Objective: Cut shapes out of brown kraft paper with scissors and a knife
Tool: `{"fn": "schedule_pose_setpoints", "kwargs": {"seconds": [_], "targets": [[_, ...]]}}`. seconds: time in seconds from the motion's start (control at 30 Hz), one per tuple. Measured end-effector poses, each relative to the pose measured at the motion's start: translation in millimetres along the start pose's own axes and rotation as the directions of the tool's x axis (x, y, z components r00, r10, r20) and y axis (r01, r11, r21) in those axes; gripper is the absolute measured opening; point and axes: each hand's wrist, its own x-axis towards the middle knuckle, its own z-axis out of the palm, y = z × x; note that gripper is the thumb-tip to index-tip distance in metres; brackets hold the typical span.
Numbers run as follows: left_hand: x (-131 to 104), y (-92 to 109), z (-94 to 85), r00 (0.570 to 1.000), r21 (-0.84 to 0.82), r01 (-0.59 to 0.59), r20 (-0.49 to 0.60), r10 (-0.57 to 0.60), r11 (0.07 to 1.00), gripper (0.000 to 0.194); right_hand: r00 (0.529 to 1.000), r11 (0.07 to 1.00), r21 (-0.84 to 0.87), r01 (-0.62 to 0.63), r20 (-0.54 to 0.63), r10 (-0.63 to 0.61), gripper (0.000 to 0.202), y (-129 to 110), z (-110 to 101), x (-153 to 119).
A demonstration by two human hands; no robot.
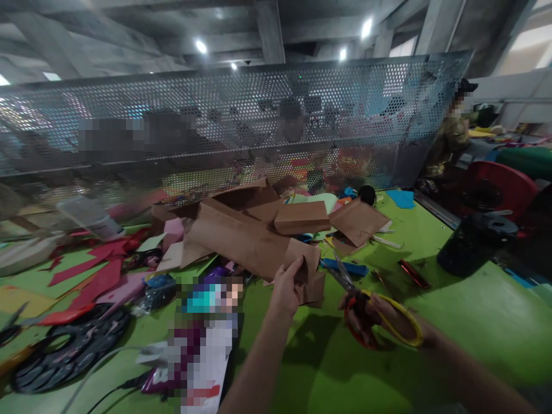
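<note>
My left hand (288, 287) pinches the near end of a long strip of brown cardboard (245, 236), thumb on top. The strip slants up and away to the left, over other scraps. In my right hand (371, 316) is a pair of scissors (345, 276) with red and yellow handle loops. Their blades look parted and point up and left, just right of the cardboard's end; I cannot tell whether they touch it. A small brown flap (314, 290) hangs below the left fingers. Behind lie a folded brown cardboard piece (302, 217) and another flat one (360, 221).
A perforated metal screen (241, 126) borders the green table (487, 328) at the back. Red paper scraps (99, 276), a black paint palette (73, 345) and a corded glue gun (161, 376) are left. A dark cup (474, 244) stands right, near a person (448, 138).
</note>
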Motion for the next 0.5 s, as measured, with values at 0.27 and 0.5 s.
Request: {"fn": "schedule_pose_setpoints", "kwargs": {"seconds": [0.27, 0.5], "targets": [[-4.9, -0.1, -1.4, 0.988, 0.089, 0.009, 0.152, -0.022, 0.996, 0.034, 0.999, 1.000, 0.025, -0.017, -0.039, 0.018, 0.061, -2.9, 2.0, 2.2], [-9.0, -1.9, -3.9, 0.937, 0.231, 0.050, 0.326, -0.126, 0.972, 0.051, 0.997, 0.999, 0.035, 0.006, -0.080, -0.003, 0.056, 2.5, -2.7, 4.5]]}}
